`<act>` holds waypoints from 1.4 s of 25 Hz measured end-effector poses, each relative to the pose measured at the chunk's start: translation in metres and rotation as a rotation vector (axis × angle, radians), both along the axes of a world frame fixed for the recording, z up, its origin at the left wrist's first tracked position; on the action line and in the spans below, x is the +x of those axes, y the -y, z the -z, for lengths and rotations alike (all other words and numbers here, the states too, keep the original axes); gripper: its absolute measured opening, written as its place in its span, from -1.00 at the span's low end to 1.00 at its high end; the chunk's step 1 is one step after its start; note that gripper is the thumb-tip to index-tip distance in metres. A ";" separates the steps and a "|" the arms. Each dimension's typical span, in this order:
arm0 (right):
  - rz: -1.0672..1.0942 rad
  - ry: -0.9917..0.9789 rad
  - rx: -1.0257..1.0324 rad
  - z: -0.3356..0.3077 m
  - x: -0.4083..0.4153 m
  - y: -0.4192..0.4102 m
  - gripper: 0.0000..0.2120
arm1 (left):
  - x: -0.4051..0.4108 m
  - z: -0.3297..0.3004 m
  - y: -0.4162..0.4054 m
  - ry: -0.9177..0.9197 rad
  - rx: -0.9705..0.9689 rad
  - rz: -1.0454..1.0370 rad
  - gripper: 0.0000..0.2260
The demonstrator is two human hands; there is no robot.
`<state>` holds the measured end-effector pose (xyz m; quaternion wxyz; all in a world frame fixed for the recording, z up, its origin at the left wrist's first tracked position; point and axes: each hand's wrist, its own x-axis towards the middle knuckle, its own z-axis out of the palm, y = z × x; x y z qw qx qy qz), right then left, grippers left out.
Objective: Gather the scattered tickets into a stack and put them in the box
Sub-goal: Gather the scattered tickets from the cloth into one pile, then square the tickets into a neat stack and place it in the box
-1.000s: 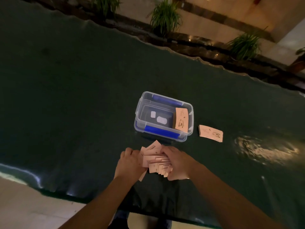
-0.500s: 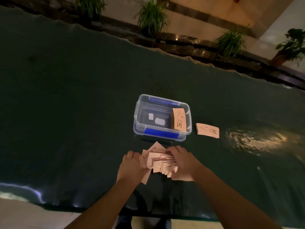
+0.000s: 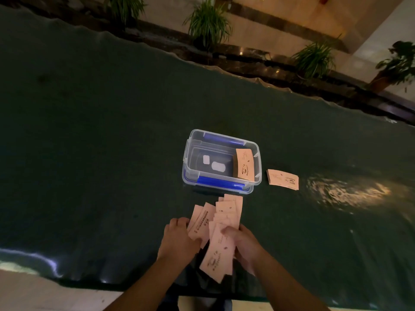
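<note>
Tickets [image 3: 221, 223], pale pink, fanned and uneven, in the grip of both left hand [image 3: 178, 240] and right hand [image 3: 243, 242].

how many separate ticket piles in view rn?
3: a stack inside the box, a stack on the table right of it, a loose fan between both hands.

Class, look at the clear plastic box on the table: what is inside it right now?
Inside the box a stack of tickets leans at its right end. Two white patches show on its floor; labels or reflections, unclear. Whatever lies under the stack is covered.
</note>
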<state>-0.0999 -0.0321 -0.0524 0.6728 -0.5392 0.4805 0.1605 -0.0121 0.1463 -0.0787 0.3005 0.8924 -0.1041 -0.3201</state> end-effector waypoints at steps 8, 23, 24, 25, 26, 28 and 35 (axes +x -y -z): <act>0.170 -0.044 -0.095 0.022 0.032 -0.043 -0.61 | 0.022 -0.010 0.020 -0.257 -0.076 -0.127 -0.51; 0.254 0.092 -0.036 0.004 0.027 -0.040 -0.65 | 0.026 -0.039 0.040 -0.662 -0.313 -0.168 -0.76; 0.258 0.107 -0.037 0.002 0.026 -0.039 -0.65 | 0.024 -0.042 0.041 -0.677 -0.353 -0.170 -0.79; 0.250 0.121 -0.028 0.001 0.026 -0.036 -0.64 | 0.022 -0.042 0.043 -0.692 -0.389 -0.179 -0.81; 0.237 0.136 -0.020 -0.002 0.025 -0.034 -0.63 | 0.020 -0.041 0.046 -0.705 -0.424 -0.194 -0.79; 0.214 0.178 -0.015 -0.009 0.020 -0.023 -0.64 | 0.014 -0.037 0.057 -0.712 -0.491 -0.215 -0.71; 0.123 0.272 -0.108 -0.024 0.007 0.044 -0.70 | -0.007 -0.047 0.120 -0.602 -0.577 -0.197 -0.68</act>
